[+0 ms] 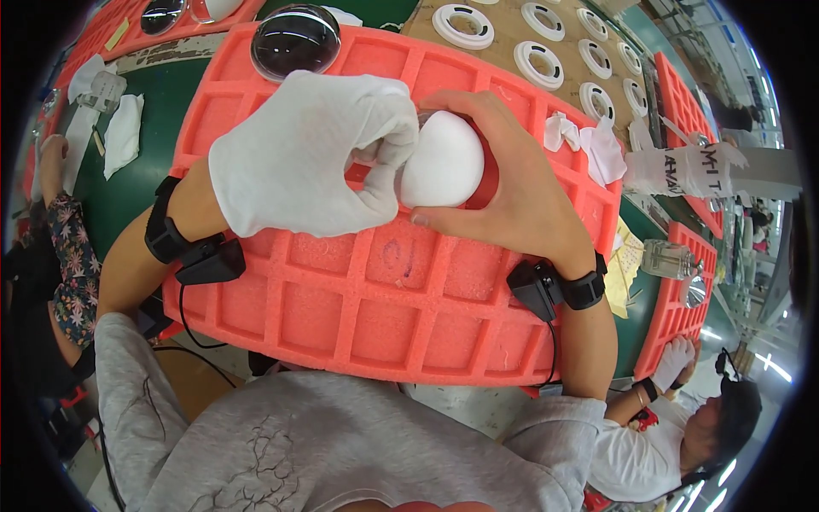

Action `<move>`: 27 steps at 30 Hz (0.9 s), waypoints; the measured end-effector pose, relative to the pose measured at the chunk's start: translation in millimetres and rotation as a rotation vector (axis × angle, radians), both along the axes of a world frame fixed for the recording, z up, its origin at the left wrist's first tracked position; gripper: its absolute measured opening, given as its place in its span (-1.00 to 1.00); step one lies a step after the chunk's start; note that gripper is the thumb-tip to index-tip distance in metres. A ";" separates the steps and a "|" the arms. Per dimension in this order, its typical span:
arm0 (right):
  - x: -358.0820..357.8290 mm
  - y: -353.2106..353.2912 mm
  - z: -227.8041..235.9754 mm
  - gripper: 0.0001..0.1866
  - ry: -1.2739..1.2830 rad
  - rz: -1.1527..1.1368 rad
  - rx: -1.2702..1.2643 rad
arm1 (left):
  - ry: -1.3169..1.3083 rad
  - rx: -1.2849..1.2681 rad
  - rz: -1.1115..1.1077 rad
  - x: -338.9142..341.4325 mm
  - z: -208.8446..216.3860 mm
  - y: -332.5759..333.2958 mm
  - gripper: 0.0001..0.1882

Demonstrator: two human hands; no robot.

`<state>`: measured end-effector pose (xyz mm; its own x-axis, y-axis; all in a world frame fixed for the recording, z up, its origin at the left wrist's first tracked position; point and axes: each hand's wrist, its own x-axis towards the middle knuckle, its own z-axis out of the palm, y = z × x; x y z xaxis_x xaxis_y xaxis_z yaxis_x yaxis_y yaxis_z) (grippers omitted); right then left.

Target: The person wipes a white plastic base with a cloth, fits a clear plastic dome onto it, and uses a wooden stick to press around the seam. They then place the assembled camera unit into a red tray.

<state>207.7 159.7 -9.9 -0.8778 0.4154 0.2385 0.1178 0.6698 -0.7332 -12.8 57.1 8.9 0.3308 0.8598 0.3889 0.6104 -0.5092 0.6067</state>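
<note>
A smooth white dome is held above the middle of a red foam tray. Bare, my right hand curves around its right side, fingers at the far edge and thumb at the near edge. My left hand, in a white glove, is closed with thumb and bent fingers gathered at the dome's left edge. What lies between those gloved fingertips is partly hidden. Just beyond the left hand, a dark glossy dome sits in a far compartment of the tray.
White rings lie in rows on a brown board at the far side. Crumpled white cloths rest on the tray's right end. Yellow paper lies right of the tray. Co-workers sit on both sides, one with a gloved hand.
</note>
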 end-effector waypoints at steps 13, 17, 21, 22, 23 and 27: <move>2.8 3.0 2.9 -0.15 -0.030 -0.003 -0.039 | -0.011 -0.053 -0.085 -1.8 14.0 -10.0 -0.79; 2.6 3.3 -0.5 -0.14 -0.027 -0.013 -0.064 | -0.117 -0.190 0.060 -6.5 14.8 -5.3 -0.81; 3.2 4.1 0.3 -0.12 -0.014 0.004 -0.058 | -0.029 -0.077 0.044 -7.3 15.8 -2.3 -0.82; 3.5 4.2 1.6 -0.12 -0.015 0.008 -0.056 | -0.030 -0.075 0.047 -8.7 15.2 -1.5 -0.82; 4.0 4.3 3.3 -0.19 -0.023 0.015 -0.068 | -0.010 -0.058 0.030 -10.7 14.1 -0.4 -0.81; 6.5 8.0 7.4 -0.39 -0.046 0.028 -0.159 | 0.035 -0.001 -0.013 -16.9 9.0 4.8 -0.80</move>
<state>214.2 167.7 -2.6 -0.8978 0.4204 0.1313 0.1366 0.5492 -0.8245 -29.8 61.9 17.9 0.3549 0.8561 0.3756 0.6247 -0.5161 0.5859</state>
